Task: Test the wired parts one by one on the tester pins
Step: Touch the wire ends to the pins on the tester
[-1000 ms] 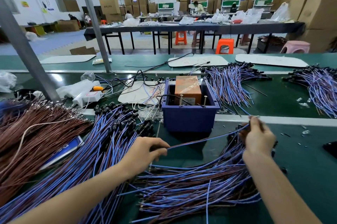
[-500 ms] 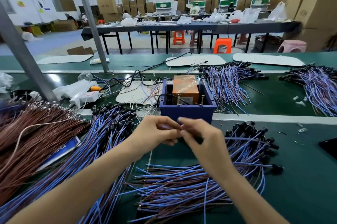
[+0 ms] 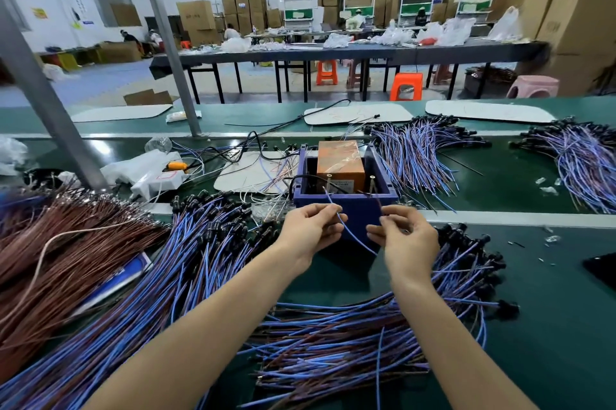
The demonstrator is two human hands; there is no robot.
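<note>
Fingers (image 3: 326,211) of the left hand (image 3: 310,229) pinch a blue wire (image 3: 353,237); the right hand (image 3: 406,239) pinches a brown lead (image 3: 378,203), both just before the tester box (image 3: 343,198) with upright pins (image 3: 329,181).

Cardboard boxes (image 3: 196,14) are piling up along the far wall, orange stools (image 3: 406,86) are sitting by the long dark table (image 3: 333,54), a pink stool (image 3: 533,86) is hanging out far right, and a white power strip (image 3: 160,179) is lying on the left near the grey post (image 3: 53,109).
</note>
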